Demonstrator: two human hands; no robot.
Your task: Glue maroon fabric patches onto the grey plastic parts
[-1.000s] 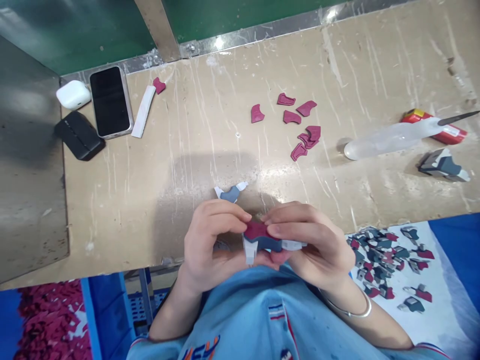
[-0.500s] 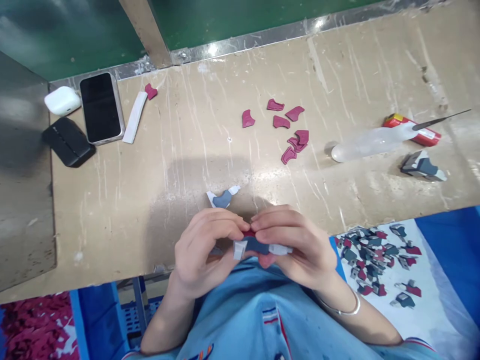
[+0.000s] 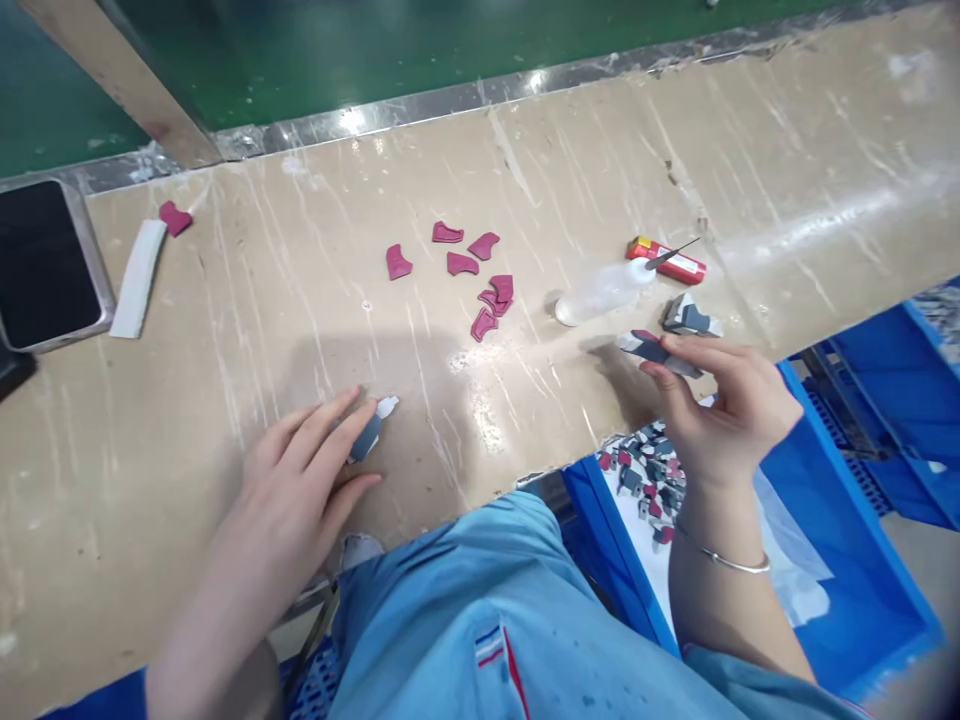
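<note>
On the bench's near part, my left hand (image 3: 300, 480) has its fingers over a small grey-and-white part (image 3: 367, 437), with thumb and fingertips on either side of it. Whether the fingers grip it is hard to tell. My right hand (image 3: 720, 410) pinches a grey, white and red piece (image 3: 658, 353) between thumb and index finger, above the bench's front edge. Just behind that piece stands another grey-and-white part (image 3: 686, 316). Several loose dark red pieces (image 3: 463, 263) lie on the middle of the bench.
A translucent bottle (image 3: 600, 295) with a thin dark tip lies against a red lighter (image 3: 671, 262). At the left are a phone (image 3: 49, 265), a white strip (image 3: 139, 280) and one red piece (image 3: 175, 218). Below right, a blue bin (image 3: 862, 590) holds several assembled parts.
My hands have come apart. My right hand has carried the piece to the right, and my left hand has moved onto the grey-and-white part on the bench. The view has shifted right.
</note>
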